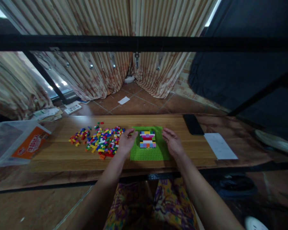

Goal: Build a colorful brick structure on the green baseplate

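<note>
A green baseplate [156,153] lies on the wooden table [62,153] right in front of me. On it stands a small build of coloured bricks [147,139] in several layers. My left hand [126,142] rests at the plate's left edge, fingers spread and reaching towards the build. My right hand [172,142] lies flat on the plate's right side, fingers stretched out. Neither hand holds anything I can see. A pile of loose coloured bricks [100,140] is spread just left of my left hand.
A clear plastic box with an orange label [16,143] stands at the table's left end. A black phone [193,124] and a white sheet of paper [220,146] lie to the right. Curtains, papers on the tiled floor and a black metal bar are beyond.
</note>
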Motion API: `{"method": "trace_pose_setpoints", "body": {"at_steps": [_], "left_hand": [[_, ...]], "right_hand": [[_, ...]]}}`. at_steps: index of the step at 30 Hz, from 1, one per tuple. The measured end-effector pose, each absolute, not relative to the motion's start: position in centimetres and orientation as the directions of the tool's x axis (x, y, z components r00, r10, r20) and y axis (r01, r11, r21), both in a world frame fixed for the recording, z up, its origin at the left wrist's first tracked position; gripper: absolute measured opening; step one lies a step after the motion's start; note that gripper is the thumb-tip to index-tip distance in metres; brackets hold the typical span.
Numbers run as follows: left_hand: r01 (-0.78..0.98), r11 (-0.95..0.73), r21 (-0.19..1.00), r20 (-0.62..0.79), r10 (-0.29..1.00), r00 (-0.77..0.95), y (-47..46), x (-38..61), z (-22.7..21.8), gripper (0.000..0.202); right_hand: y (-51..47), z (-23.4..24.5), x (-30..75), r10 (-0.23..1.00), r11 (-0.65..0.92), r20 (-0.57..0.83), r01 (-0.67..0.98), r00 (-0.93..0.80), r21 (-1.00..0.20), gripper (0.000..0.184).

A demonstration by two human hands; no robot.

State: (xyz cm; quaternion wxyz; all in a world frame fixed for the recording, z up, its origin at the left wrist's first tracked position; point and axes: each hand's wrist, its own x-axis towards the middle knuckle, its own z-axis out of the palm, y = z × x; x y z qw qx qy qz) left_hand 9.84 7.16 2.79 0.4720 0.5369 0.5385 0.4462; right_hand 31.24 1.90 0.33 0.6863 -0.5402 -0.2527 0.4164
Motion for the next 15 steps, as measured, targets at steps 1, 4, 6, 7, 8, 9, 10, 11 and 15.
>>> {"method": "trace_pose_setpoints", "body": {"at_steps": [1, 4, 6, 7, 8, 9, 10, 11, 15], "left_hand": [[0.143, -0.002, 0.990, 0.001, 1.000, 0.010, 6.6, 8.6, 3.2, 0.034], [0.186, -0.019, 0.982, 0.040, 0.993, -0.113, 4.7, 4.1, 4.1, 0.041], [0.272, 0.018, 0.962, 0.049, 0.970, -0.237, 3.4, 0.5, 4.2, 0.041], [0.325, 0.050, 0.945, 0.055, 0.950, -0.307, 2.8, -1.3, 4.0, 0.040], [0.404, 0.105, 0.909, 0.060, 0.925, -0.376, 2.3, -3.1, 3.8, 0.039], [0.480, 0.176, 0.860, 0.056, 0.900, -0.432, 1.9, -4.8, 3.5, 0.040], [0.530, 0.257, 0.808, 0.046, 0.870, -0.492, 1.5, -6.3, 3.1, 0.040], [0.558, 0.337, 0.759, 0.029, 0.838, -0.545, 1.3, -7.7, 2.8, 0.040], [0.642, 0.459, 0.614, 0.063, 0.782, -0.620, 1.4, -10.7, 2.0, 0.039]], "right_hand": [[1.3, 0.3, 31.6, 0.828, 0.074, -0.107, -0.297, 0.551, -0.952, 0.035], [-0.8, 0.3, 32.2, 0.798, 0.074, -0.086, -0.237, 0.597, -0.969, 0.035], [-2.1, 0.3, 32.1, 0.789, 0.060, -0.049, -0.156, 0.612, -0.986, 0.035], [-2.8, 0.2, 31.9, 0.791, 0.049, -0.023, -0.100, 0.612, -0.994, 0.035], [-3.4, 0.2, 31.7, 0.799, 0.037, 0.008, -0.036, 0.601, -0.999, 0.035], [-4.1, 0.3, 31.3, 0.812, 0.026, 0.042, 0.036, 0.582, -0.999, 0.035], [-4.7, 0.4, 30.9, 0.829, 0.015, 0.077, 0.116, 0.554, -0.993, 0.034], [-5.3, 0.5, 30.3, 0.848, 0.006, 0.111, 0.199, 0.519, -0.980, 0.033], [-7.6, 1.3, 27.2, 0.916, 0.043, 0.220, 0.465, 0.334, -0.884, 0.029]]}}
